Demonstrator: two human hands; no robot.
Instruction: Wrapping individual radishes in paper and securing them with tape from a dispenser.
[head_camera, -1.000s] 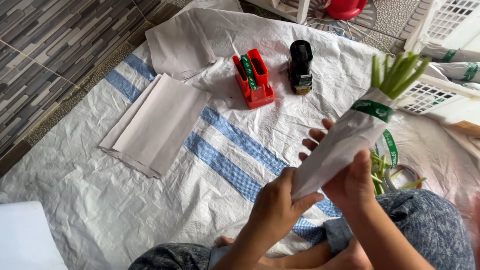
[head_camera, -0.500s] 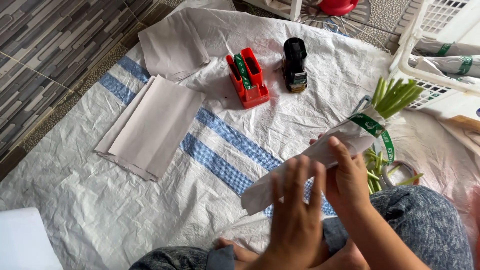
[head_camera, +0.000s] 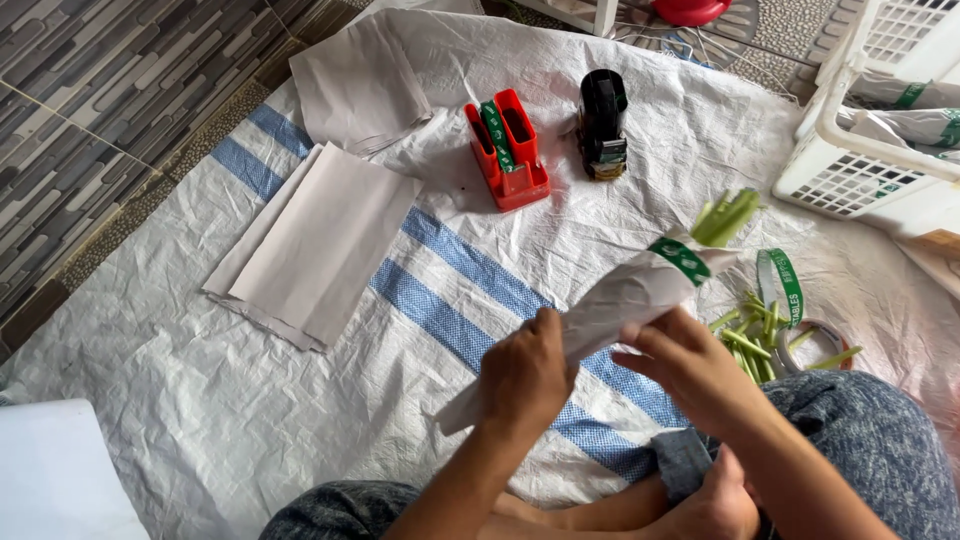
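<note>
Green stalks poke from the paper-wrapped bundle (head_camera: 630, 300), banded with green tape.

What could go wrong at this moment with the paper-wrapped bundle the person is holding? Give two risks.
The green stalks stick out of the open top of the paper-wrapped bundle, which is tilted, so they might slide out. The left hand and right hand grip thin paper, which may tear or unroll below the green tape band.
</note>
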